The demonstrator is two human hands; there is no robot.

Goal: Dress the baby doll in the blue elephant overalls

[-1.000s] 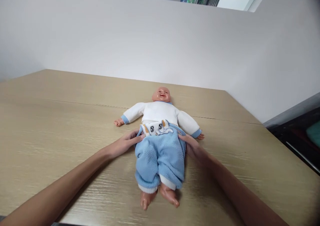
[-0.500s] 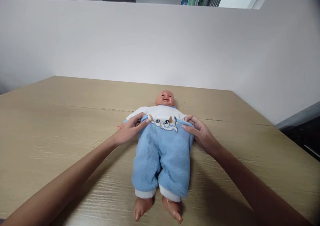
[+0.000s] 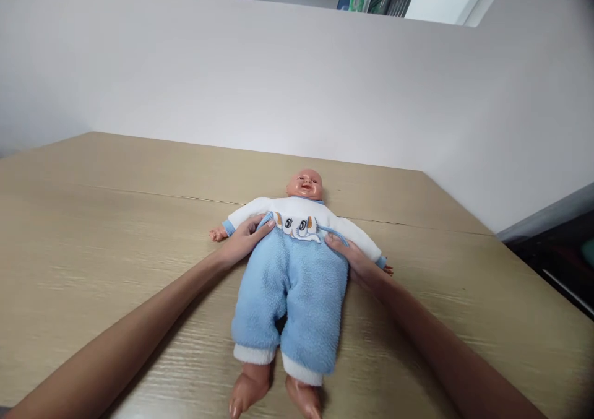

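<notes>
A baby doll lies on its back on the wooden table, head away from me and bare feet toward me. It wears a white long-sleeved top with blue cuffs and fuzzy blue pants with white leg cuffs. An embroidered elephant face sits at the front of the waist. My left hand is closed on the left edge of the pants' waist, thumb in front. On the right edge, my right hand grips the waist with its thumb in front; its other fingers are hidden.
The wooden table spreads out on both sides of the doll. Behind it rises a white wall. A dark object stands beyond the table's right edge.
My right hand has moved slightly down and left along the waist, and the doll's arm on that side now shows fully. The pants appear shifted a little left and nearer.
</notes>
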